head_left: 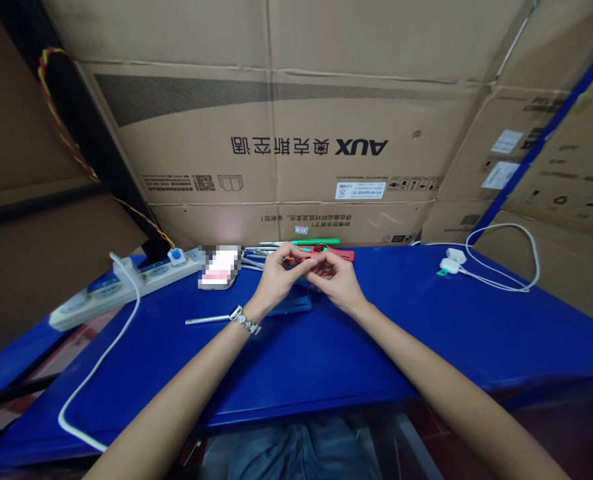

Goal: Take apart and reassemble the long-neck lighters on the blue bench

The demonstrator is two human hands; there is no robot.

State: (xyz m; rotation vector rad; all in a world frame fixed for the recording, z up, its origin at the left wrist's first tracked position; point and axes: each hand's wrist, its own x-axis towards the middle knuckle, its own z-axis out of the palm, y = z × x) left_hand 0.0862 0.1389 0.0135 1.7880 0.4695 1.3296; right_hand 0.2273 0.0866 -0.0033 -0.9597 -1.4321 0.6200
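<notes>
**Two hands meet over a red tool at a blue bench**

Head view: What the fingers pinch is hard to make out; the fingertips of the left hand (276, 273) and right hand (335, 277) press together around something small, hidden between them. Just behind the hands, partly covered by them, lies a red tool (326, 253) at the far edge of the blue table (426, 333). Whether either hand touches it cannot be told. Both forearms reach forward from the bottom of the frame and converge mid-table, wrists raised slightly, a watch (244, 321) on the left wrist. A dark blue tray (291, 305) sits under the left hand, mostly hidden. A thin metal rod (206, 320) lies left of the watch. More metal rods (256, 257) and a green pen (316, 241) rest by the cardboard boxes (276, 133) behind. A blurred patch (219, 265) hides one object. A power strip (121, 283) lies far left, a white charger (454, 260) with looped cable far right.
</notes>
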